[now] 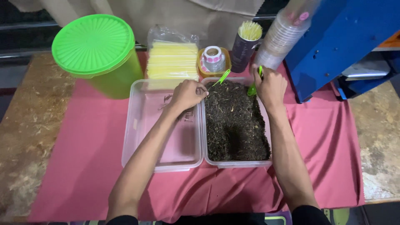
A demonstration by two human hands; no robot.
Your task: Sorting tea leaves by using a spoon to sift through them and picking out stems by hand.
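At the middle of the frame, two clear plastic tubs sit side by side, walls touching, on a pink cloth point(83, 146) spread over a worn wooden table point(29, 125). The right tub point(237, 163) is filled nearly to its rim with dark, dry, shredded leaves point(233, 125), loose and twiggy. The left tub point(137, 125) is almost bare, with only a few dark scraps near its far end.

The right hand point(271, 85) is clenched around a green plastic scoop point(252, 88) at the far right corner of the leaf-filled tub, its bowl down at the leaves. The left hand point(188, 93) is curled into a loose fist over the far end of the left tub, right beside the shared wall; whether it pinches anything, I cannot tell. A second green utensil point(223, 76) pokes up from the far edge of the leaves between the two hands.

Behind the tubs, toward the top of the frame, stand more containers. At upper left is a green bucket point(121, 79) closed with a ribbed bright-green lid point(92, 43). Next to it lies a clear bag of pale yellow straws point(172, 60). A small orange tray point(202, 68) holds a roll of pink-dotted stickers point(213, 58). A dark tall cup point(242, 52) is packed with upright straws, and a leaning stack of clear plastic cups point(279, 39) rests against a blue machine point(346, 41) at upper right.
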